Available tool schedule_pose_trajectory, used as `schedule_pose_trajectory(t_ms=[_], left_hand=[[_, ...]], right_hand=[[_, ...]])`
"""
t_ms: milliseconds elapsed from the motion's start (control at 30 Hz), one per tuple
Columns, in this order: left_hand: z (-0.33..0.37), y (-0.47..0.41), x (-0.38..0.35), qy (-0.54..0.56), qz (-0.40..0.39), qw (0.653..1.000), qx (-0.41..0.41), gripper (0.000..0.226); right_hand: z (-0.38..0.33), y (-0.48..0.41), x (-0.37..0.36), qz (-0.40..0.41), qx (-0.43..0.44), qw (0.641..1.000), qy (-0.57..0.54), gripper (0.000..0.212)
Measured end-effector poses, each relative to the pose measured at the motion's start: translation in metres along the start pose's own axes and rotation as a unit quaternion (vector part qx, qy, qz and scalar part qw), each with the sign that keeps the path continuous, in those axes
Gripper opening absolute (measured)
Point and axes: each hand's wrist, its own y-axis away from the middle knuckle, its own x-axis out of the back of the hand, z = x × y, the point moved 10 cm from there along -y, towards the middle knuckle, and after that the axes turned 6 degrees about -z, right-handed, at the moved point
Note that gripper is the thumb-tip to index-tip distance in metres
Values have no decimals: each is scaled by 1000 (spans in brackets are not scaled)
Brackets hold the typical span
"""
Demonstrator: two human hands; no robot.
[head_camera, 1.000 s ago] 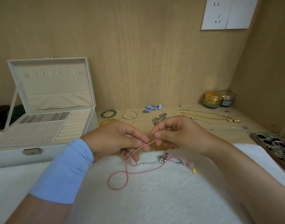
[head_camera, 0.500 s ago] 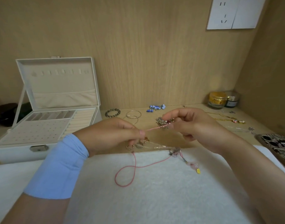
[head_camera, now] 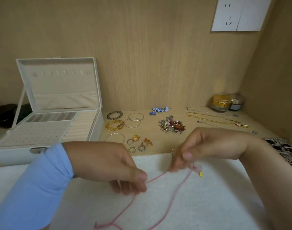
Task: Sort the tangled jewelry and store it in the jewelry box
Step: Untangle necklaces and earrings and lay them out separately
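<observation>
You have a pale wooden desk (head_camera: 152,128) in front of you, with a white towel (head_camera: 208,196) spread over its near edge across the bottom of the frame. At centre left stands the open jewelry box (head_camera: 12,155). Just right of it lie a dark beaded bracelet (head_camera: 114,115), an amber beaded bracelet (head_camera: 114,125), overlapping silver bangles (head_camera: 134,120), a single thin bangle (head_camera: 115,137) and a cluster of rings (head_camera: 142,147). Mid-frame you see blue bead pieces (head_camera: 158,110) and a tangled heap (head_camera: 171,126). Towards the right lie gold chains (head_camera: 213,119), with a gold jar (head_camera: 221,102) and a dark jar (head_camera: 236,103) touching in the corner.
</observation>
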Motion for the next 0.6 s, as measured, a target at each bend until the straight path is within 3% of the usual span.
schedule_pose_trajectory(t_ms=[133, 233, 300, 367, 433, 600], left_hand=[[22, -26, 36, -109, 196, 975, -2, 26], [31, -52, 32, -161, 259, 952, 28, 27], [30, -66, 24, -191, 271, 942, 45, 31], [30, -69, 24, -191, 278, 941, 31, 18], [31, -71, 24, -184, 262, 947, 17, 7], [21, -60, 19, -220, 196, 955, 44, 9]], right_hand=[[-8, 6, 42, 194, 59, 976, -85, 10], [8, 9, 55, 275, -58, 955, 90, 8], [25, 6, 52, 254, -159, 936, 186, 12], [36, 2, 47, 225, -207, 930, 203, 23], [35, 0, 46, 228, -198, 932, 202, 21], [32, 2, 50, 256, -169, 942, 134, 19]])
